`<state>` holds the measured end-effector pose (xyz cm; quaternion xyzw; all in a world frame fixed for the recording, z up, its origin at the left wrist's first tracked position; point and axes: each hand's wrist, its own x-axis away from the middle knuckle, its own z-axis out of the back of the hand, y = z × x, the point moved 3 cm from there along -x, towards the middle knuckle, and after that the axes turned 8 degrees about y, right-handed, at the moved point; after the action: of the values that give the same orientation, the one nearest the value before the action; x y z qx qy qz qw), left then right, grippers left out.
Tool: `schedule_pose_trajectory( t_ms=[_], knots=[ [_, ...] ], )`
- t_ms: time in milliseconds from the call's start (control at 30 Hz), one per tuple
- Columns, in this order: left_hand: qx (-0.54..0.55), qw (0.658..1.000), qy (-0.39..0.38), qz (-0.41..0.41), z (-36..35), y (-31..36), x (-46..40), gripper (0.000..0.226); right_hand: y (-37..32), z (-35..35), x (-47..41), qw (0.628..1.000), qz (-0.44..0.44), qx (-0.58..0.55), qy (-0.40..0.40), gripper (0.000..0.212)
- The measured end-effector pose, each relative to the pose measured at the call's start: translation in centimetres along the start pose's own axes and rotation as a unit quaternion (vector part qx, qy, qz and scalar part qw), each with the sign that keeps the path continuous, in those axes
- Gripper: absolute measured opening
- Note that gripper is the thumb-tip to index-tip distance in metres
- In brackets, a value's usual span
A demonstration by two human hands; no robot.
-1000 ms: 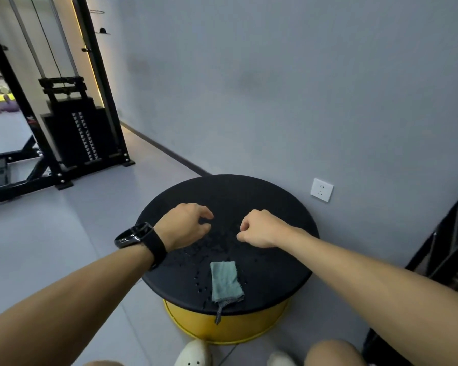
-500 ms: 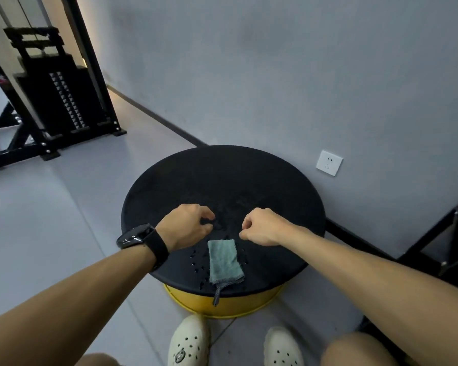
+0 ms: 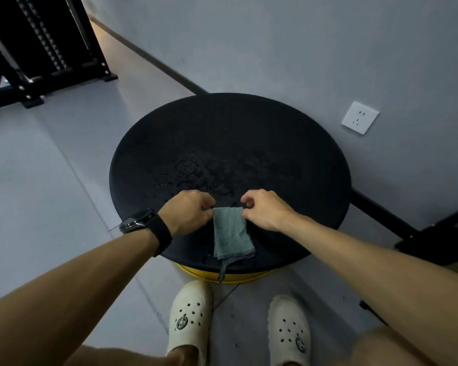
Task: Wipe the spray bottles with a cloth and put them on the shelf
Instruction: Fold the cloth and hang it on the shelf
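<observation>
At the near edge of the round black counter (image 3: 275, 143), both hands (image 3: 189, 211) (image 3: 265, 211) pinch the cloth's (image 3: 230, 233) far corners, probably to lift it for wiping.

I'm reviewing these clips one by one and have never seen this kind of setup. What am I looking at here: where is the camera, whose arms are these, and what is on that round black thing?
There is no machine here. A person wears one wide-angle camera on the head, so the picture looks forward and down along their own bare arms to their shoes. The left hand, with a black watch on its wrist, and the right hand each pinch a far corner of a small green cloth. The cloth lies near the front edge of a round black table top on a yellow base, with a strip hanging over the edge. Water droplets dot the top. A wall socket and a black gym machine are behind. No spray bottles or shelf are in view.
</observation>
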<state>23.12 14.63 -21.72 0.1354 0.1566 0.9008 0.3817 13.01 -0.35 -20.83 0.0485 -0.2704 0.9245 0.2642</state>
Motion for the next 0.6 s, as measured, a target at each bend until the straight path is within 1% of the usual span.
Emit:
schedule_pose_trajectory(
  t_ms=[167, 400, 600],
  knots=[
    [-0.011, 1.000, -0.011, -0.012, -1.5, -0.9, -1.7, 0.029, 0.4, -1.2, -1.2, 0.999, 0.023, -0.029, -0.010, 0.044],
    [-0.014, 1.000, -0.014, -0.021, -2.5, -1.2, -2.8, 0.026, 0.6, -2.5, -2.2, 0.999, 0.045, 0.010, -0.015, 0.044],
    [-0.016, 1.000, -0.023, -0.009, -3.0, -1.2, -2.8, 0.030, 0.9, -2.9, -2.7, 0.998, 0.055, 0.025, -0.011, 0.040]
  ],
)
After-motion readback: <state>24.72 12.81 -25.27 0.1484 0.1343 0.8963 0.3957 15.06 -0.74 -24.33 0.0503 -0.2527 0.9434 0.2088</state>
